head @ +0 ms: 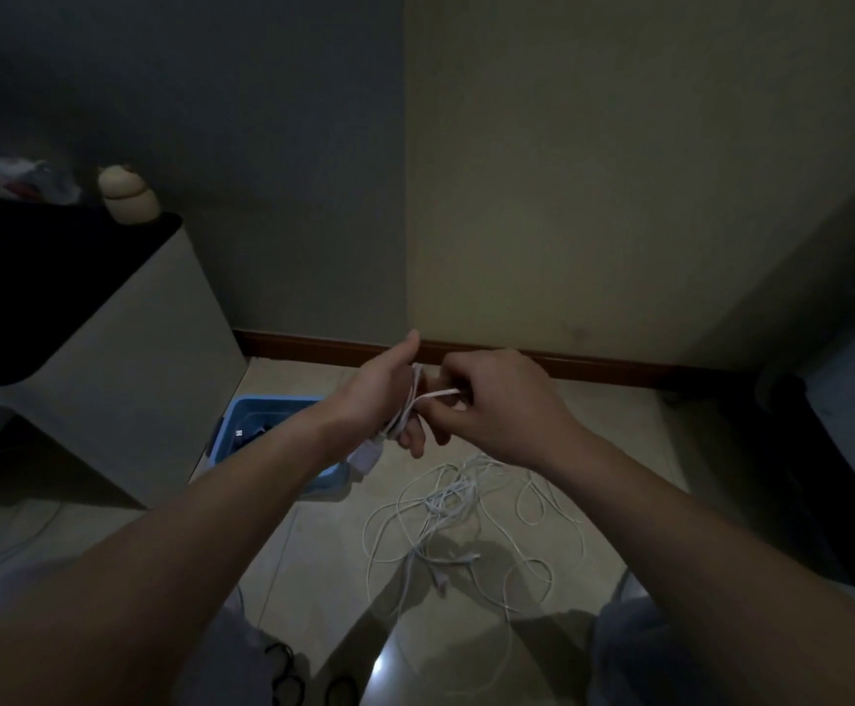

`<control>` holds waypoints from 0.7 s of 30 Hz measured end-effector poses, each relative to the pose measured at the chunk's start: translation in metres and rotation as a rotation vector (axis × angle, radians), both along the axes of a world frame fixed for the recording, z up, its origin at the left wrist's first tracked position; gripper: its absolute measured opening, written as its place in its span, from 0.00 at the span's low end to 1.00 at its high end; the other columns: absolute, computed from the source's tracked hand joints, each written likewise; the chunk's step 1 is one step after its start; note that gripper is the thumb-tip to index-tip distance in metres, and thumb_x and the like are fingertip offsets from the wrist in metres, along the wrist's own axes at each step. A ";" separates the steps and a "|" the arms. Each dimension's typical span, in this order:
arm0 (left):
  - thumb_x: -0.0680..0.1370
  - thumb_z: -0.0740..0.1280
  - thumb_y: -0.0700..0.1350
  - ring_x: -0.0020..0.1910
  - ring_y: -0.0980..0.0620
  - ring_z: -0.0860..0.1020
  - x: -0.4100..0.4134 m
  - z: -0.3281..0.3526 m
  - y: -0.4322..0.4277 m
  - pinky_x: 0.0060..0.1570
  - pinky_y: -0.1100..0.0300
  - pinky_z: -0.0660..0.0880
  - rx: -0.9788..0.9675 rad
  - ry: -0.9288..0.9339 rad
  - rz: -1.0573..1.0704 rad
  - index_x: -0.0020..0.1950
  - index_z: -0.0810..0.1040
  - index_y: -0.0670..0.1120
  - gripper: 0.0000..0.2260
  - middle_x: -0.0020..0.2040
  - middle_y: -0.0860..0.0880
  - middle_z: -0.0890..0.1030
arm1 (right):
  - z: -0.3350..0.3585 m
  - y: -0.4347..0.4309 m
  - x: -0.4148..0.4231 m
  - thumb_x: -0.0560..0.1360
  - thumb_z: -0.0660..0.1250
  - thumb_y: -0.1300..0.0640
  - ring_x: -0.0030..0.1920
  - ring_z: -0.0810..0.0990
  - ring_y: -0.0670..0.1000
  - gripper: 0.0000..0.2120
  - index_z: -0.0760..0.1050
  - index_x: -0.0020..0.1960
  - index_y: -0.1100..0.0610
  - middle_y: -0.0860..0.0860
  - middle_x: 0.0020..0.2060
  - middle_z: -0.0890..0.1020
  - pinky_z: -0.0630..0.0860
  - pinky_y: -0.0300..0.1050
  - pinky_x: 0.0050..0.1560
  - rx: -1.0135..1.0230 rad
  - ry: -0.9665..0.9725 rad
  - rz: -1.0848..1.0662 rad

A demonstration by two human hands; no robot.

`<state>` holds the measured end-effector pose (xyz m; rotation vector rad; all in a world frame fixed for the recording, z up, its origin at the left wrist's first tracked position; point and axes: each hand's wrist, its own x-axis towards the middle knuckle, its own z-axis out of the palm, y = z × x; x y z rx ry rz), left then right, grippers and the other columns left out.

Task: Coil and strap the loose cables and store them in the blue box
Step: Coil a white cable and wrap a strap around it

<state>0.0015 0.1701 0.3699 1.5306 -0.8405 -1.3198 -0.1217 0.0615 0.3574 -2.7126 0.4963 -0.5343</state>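
Your left hand held one white cable coil looped round its fingers, thumb up. Your right hand pinched the loose end. I think it was best to pull that end snug round the loops. One blue box sat at 8 o'clock from your hands. One white tangle lay at 6 o'clock; I could not count its cables.

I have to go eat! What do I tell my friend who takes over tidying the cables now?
Left grip holds a white cable coil wound round its fingers.
Right grip pinches that cable's end.
Blue box sits on the floor to the left, something dark inside.
Done: this coil nearly wound, not strapped or stored.
Left: strap it, box it, then the tangled white cables on the floor.
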 end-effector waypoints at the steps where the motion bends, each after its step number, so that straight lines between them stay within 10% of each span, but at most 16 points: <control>1: 0.84 0.36 0.59 0.29 0.43 0.70 0.002 0.000 0.000 0.31 0.54 0.65 -0.008 -0.001 -0.018 0.46 0.77 0.36 0.37 0.40 0.33 0.76 | 0.000 -0.001 0.000 0.71 0.63 0.33 0.28 0.67 0.44 0.21 0.62 0.30 0.45 0.42 0.23 0.68 0.60 0.42 0.28 -0.071 -0.004 -0.032; 7: 0.84 0.40 0.54 0.17 0.52 0.66 0.009 -0.003 0.000 0.21 0.64 0.63 -0.070 0.136 -0.051 0.46 0.73 0.35 0.30 0.28 0.39 0.74 | 0.003 -0.009 0.003 0.65 0.60 0.24 0.26 0.67 0.44 0.29 0.63 0.30 0.50 0.46 0.24 0.69 0.59 0.43 0.27 -0.012 -0.017 -0.154; 13: 0.83 0.45 0.49 0.18 0.54 0.61 0.013 -0.012 0.003 0.22 0.62 0.59 -0.018 0.128 -0.071 0.46 0.77 0.37 0.25 0.25 0.44 0.72 | 0.005 -0.022 0.001 0.75 0.73 0.58 0.33 0.74 0.41 0.03 0.80 0.45 0.56 0.44 0.32 0.78 0.72 0.40 0.37 0.538 -0.171 0.067; 21: 0.83 0.49 0.47 0.18 0.56 0.59 0.012 -0.003 0.007 0.23 0.62 0.54 -0.099 0.316 -0.032 0.46 0.73 0.40 0.18 0.24 0.49 0.69 | 0.002 -0.025 -0.002 0.81 0.65 0.62 0.31 0.70 0.46 0.04 0.73 0.47 0.57 0.50 0.32 0.73 0.70 0.43 0.37 0.931 -0.070 0.024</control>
